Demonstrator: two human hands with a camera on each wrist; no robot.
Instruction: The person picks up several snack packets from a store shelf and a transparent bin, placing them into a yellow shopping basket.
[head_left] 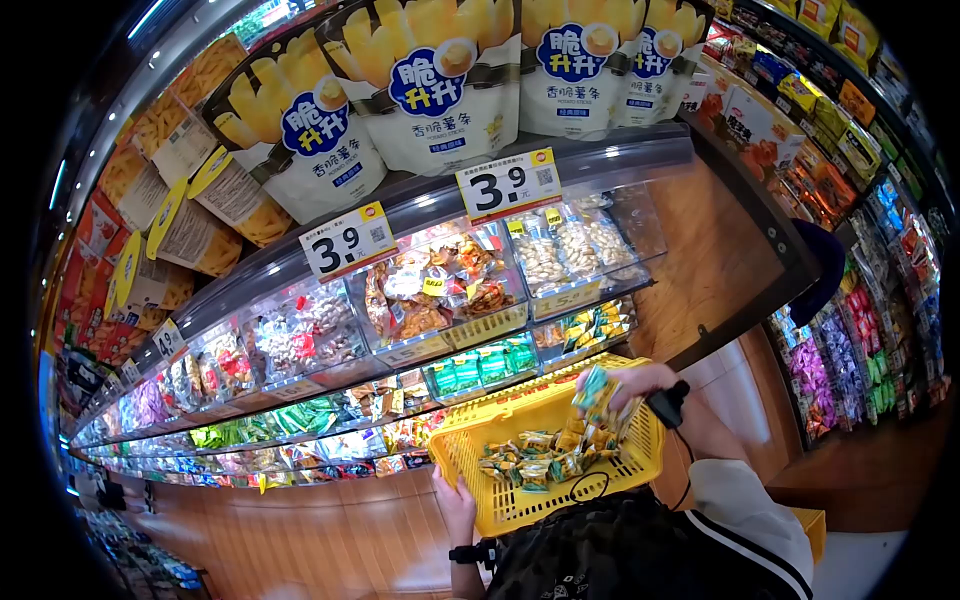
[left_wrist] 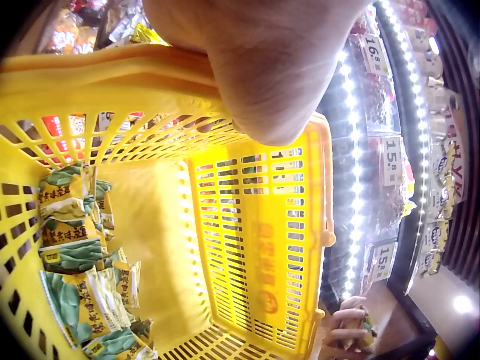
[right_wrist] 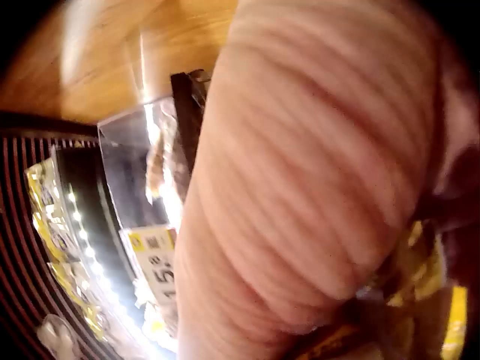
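Note:
My left hand (head_left: 456, 505) grips the left rim of a yellow plastic shopping basket (head_left: 470, 512). In the left wrist view its palm (left_wrist: 277, 67) lies over the rim and hides the fingers. Small green and yellow snack packets (head_left: 535, 470) with printed green beans lie in a loose heap at one side of the basket floor (left_wrist: 161, 232). Above the basket's right side, my right hand (head_left: 645, 380) holds a few similar snack packets (head_left: 597, 392). The palm (right_wrist: 307, 165) fills much of the right wrist view and mostly hides them.
Behind the basket runs a tiered shelf with clear bins of wrapped snacks (head_left: 430, 285) and price tags (head_left: 510, 185). Large potato stick bags (head_left: 425, 90) stand on top. A wooden panel (head_left: 690, 260) ends the shelf. Another snack rack (head_left: 850, 340) stands at the right.

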